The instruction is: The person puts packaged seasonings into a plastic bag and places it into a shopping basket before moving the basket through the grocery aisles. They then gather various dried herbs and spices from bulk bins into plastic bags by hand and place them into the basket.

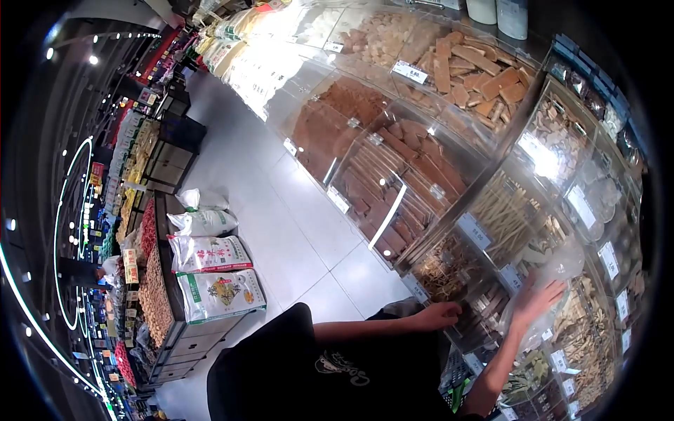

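My right hand is over the bins on the right, its fingers on a crumpled clear plastic bag. The bag's film spreads above and below the hand, and I cannot make out anything inside it. Closer to my body, my left hand has its fingers curled together beside a bin of brown dried strips. Whatever those fingers may hold is hidden. Pale dried sticks fill the bin above my hands, and pale dried slices lie to the right of the bag.
Clear-lidded bins hold brown sugar slabs, brown powder and lighter sugar blocks. A price tag is fixed to a bin edge. Across the tiled floor, rice bags lean against a display of nuts. Part of a green basket shows below.
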Tool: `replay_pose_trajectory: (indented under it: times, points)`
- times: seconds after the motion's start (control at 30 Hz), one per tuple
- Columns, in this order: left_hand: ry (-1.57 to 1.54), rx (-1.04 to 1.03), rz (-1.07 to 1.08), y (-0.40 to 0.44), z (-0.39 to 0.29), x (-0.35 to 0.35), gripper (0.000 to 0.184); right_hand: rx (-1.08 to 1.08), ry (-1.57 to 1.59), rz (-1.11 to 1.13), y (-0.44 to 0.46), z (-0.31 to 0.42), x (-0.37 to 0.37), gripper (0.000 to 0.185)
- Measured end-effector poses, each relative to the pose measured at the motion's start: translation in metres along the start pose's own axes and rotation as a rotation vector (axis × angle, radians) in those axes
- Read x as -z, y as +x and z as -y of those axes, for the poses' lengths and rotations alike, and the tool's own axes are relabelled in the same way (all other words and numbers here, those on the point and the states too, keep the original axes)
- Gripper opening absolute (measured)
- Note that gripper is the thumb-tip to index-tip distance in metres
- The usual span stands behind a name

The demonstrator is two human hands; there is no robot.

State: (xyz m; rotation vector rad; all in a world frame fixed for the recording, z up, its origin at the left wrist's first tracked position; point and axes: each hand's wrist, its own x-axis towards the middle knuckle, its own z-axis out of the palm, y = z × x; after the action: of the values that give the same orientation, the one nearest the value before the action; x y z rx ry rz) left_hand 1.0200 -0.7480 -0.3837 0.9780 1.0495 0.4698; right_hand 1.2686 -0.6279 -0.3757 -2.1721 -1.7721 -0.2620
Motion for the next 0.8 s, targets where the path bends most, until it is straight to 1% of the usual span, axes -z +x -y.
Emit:
replay_pose_trajectory:
  times: [0.03,0.1,0.13,0.17,0.23,0.33,0.37,0.47,0.5,0.6,0.7,0.8]
  points:
    - [-0.028,-0.024,-0.035,-0.001,-0.003,-0.002,0.032,-0.012,0.015,0.004,-0.008,0.0,0.001,0.072]
    - [0.032,-0.067,-0.054,0.0,0.003,0.0,0.032,-0.068,0.107,0.03,-0.053,-0.002,-0.006,0.07]
    - [0.057,-0.088,-0.071,0.001,0.006,0.001,0.032,-0.088,0.156,0.047,-0.061,0.0,-0.007,0.068]
    - [0.094,-0.154,-0.11,0.0,0.011,0.001,0.031,-0.042,0.123,0.005,-0.055,-0.005,-0.011,0.068]
    - [0.092,-0.118,-0.077,-0.002,0.012,0.004,0.032,0.035,0.052,-0.073,-0.031,-0.019,-0.017,0.067]
    - [0.059,-0.024,-0.031,-0.012,-0.01,0.003,0.032,-0.15,0.146,0.001,0.03,-0.019,0.004,0.064]
    - [0.052,0.004,-0.017,-0.011,-0.018,0.004,0.033,-0.13,0.104,-0.026,0.028,-0.024,-0.005,0.064]
    - [0.037,-0.091,-0.057,-0.002,0.004,0.004,0.033,-0.055,0.057,0.056,-0.014,-0.014,0.01,0.07]
    - [0.036,-0.051,-0.056,-0.006,-0.005,0.007,0.031,-0.07,0.131,-0.004,-0.033,-0.02,-0.008,0.077]
    - [0.088,-0.113,-0.079,-0.009,-0.002,0.013,0.03,0.037,0.042,0.201,-0.064,-0.042,-0.014,0.072]
    - [0.122,-0.109,-0.053,-0.013,-0.009,0.016,0.029,0.047,-0.042,0.083,-0.02,-0.044,0.0,0.075]
    - [0.098,-0.119,-0.036,-0.007,-0.006,0.009,0.028,-0.038,0.108,-0.121,0.015,-0.044,-0.001,0.062]
